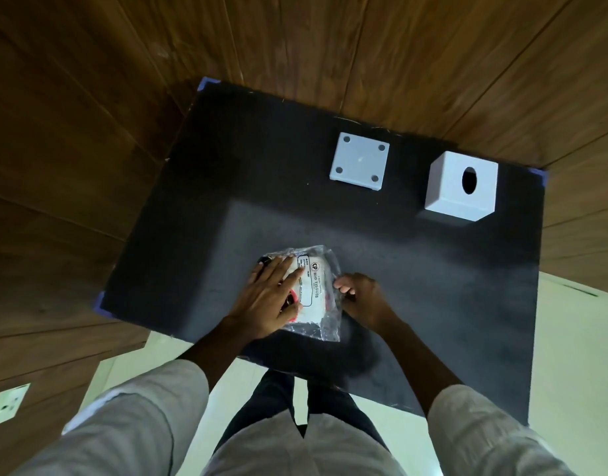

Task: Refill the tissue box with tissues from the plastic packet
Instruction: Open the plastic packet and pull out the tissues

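left hand [266,297] lies flat and open on the packet [313,290]; right hand [362,298] pinches its edge. box [462,187] and base [359,161] sit well beyond both.

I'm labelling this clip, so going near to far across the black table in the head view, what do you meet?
Tissue packet, flat under the left hand and pinched at its edge by the right hand → white tissue box with the oval hole, far right → its flat white base plate, slightly farther, to the left.
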